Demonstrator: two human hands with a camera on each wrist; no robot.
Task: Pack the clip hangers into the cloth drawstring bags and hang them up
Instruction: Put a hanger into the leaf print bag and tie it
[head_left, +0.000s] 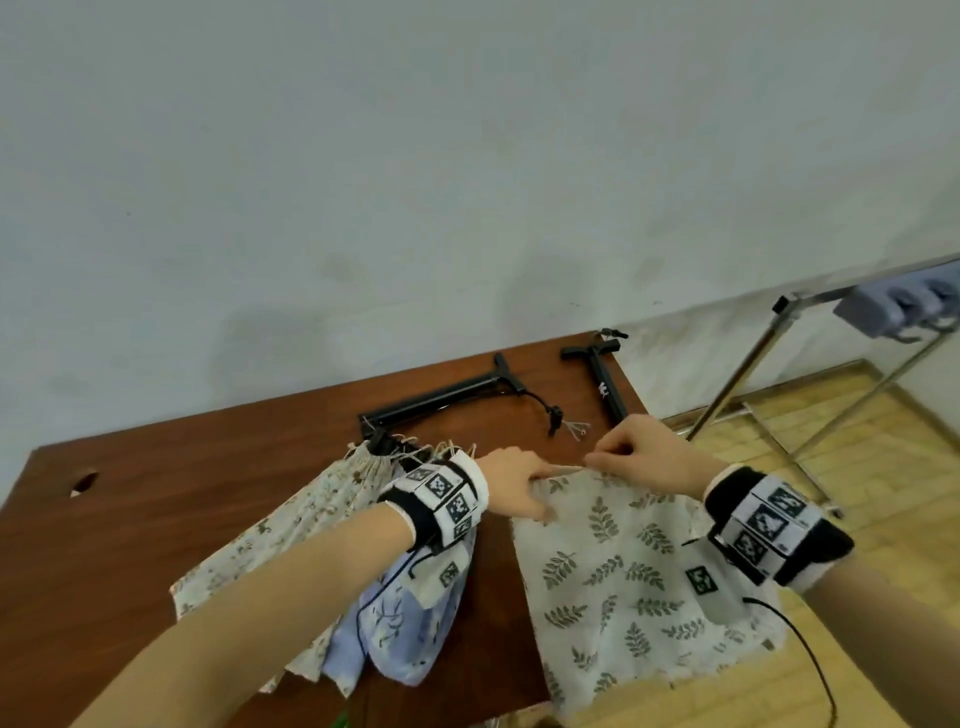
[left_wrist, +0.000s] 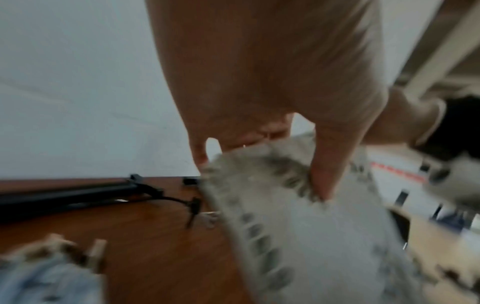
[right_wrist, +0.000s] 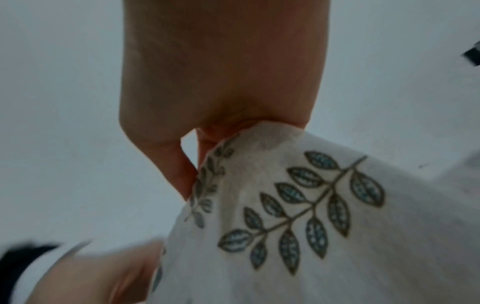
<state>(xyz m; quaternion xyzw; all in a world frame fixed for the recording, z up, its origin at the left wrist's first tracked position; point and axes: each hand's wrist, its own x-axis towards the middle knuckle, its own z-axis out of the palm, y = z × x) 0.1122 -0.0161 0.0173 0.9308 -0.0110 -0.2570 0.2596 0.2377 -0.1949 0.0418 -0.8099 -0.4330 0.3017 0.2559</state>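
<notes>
Head: looking down over the table (head_left: 156, 519).
Wrists: sitting close above it, sharing the leaf-print bag (left_wrist: 298, 236).

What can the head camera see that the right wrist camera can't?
Only the head view shows the wooden table, two black clip hangers, the floral bag, the blue bag and the metal rack. Only the right wrist view shows the leaf print up close, with the vein lines inside each leaf. Both show the leaf-print bag, gripped by the left hand and the right hand.
</notes>
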